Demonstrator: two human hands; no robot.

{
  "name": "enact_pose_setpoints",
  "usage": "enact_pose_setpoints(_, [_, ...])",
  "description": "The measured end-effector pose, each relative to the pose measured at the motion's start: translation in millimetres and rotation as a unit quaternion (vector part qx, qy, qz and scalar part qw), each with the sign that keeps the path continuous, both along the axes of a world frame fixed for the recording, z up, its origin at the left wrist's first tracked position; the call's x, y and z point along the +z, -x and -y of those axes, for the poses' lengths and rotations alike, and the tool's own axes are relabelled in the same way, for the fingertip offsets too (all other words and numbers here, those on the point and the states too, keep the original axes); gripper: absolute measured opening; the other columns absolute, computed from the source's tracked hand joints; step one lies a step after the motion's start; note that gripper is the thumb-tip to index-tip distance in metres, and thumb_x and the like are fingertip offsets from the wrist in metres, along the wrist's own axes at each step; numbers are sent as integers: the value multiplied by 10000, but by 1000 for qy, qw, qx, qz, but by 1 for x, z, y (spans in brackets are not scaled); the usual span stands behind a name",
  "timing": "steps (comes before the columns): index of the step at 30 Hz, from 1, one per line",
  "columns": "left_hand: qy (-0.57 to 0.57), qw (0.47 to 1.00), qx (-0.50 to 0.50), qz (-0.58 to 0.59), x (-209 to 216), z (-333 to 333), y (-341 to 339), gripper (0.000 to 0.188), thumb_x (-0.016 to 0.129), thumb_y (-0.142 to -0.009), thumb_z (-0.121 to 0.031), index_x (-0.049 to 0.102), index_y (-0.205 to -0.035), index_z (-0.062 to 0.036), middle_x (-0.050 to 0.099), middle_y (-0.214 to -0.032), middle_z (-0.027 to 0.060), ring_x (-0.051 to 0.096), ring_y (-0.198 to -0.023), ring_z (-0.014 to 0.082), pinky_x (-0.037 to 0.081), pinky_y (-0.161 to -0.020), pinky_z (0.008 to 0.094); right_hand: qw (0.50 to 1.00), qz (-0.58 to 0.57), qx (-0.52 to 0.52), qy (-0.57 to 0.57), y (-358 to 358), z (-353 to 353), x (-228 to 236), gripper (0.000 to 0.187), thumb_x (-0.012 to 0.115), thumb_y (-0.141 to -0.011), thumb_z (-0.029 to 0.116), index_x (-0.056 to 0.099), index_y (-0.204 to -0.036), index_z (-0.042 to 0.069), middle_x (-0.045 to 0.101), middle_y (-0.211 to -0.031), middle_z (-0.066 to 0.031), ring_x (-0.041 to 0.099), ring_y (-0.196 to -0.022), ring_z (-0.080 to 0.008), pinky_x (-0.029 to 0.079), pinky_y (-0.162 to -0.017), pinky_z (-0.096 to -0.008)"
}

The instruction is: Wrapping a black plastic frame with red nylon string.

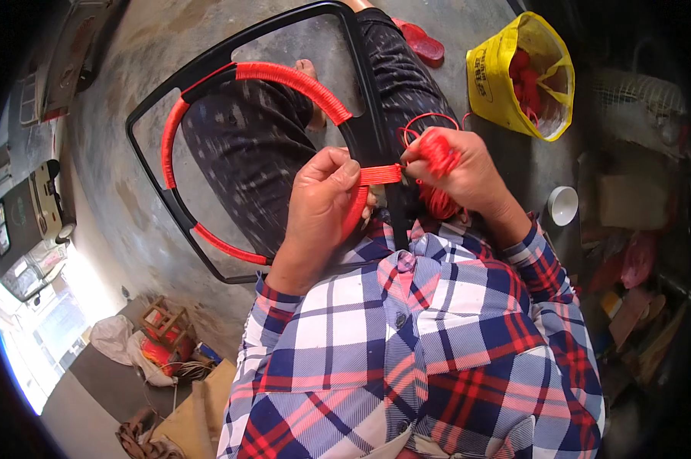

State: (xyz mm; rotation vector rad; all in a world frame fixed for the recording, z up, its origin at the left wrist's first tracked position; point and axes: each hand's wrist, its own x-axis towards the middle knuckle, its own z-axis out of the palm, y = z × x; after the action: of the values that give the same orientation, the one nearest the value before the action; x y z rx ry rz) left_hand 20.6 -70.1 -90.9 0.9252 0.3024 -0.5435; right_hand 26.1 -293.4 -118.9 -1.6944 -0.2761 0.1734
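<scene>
Across my lap lies a black frame with rounded corners and a ring inside it. Red cord winding covers several stretches of the ring, with bare black between them. My left hand is closed, thumb and fingers pinching the wound ring beside a short red-wrapped piece that reaches to the frame's bar. Just right of that bar, my right hand is closed round a bundle of red cord. A loop of cord rises above this hand, and more loose red cord hangs below it.
A yellow bag stands open at the upper right with red cord inside. Near it are a red slipper and a white bowl. At the lower left is a small wooden stool; clutter lines the dim right side.
</scene>
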Motion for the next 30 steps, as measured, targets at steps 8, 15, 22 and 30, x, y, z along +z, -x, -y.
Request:
enact_pose_setpoints(8, [25, 999, -41, -21, 14, -20, -19, 55, 534, -940, -111, 498, -965, -78, 591, -774, 61, 610, -595, 180, 461, -458, 252, 919, -224, -274, -171, -27, 102, -28, 174, 613, -911, 210, 531, -995, 82, 553, -742, -2, 527, -609, -93, 453, -567, -231])
enact_pose_setpoints(15, [78, 995, -46, -30, -3, -22, -18, 100, 556, -934, -139, 505, -960, -57, 590, -778, 76, 619, -605, 194, 483, -459, 288, 995, -30, -94, 3, -52, 49, 20, 332, 587, -841, 92, 533, -1157, 8, 550, -836, 0, 502, -733, -63, 426, -672, -208])
enact_pose_setpoints(22, [50, 997, -64, -12, -5, -19, -15, 226, 407, -784, -83, 510, -964, 8, 589, -764, 102, 616, -586, 186, 534, -514, 281, 995, -60, 29, -74, -49, -22, 25, 332, 618, -856, 127, 523, -1144, -7, 582, -956, -18, 534, -855, -85, 445, -793, -240])
enact_pose_setpoints(30, [23, 998, -66, 3, -9, -15, -16, 125, 404, -769, -67, 484, -858, -30, 555, -678, 80, 573, -529, 148, 482, -470, 246, 927, -285, 39, -241, -12, -35, 10, 175, 612, -901, 114, 538, -1050, 61, 566, -914, 25, 545, -842, -71, 446, -789, -232])
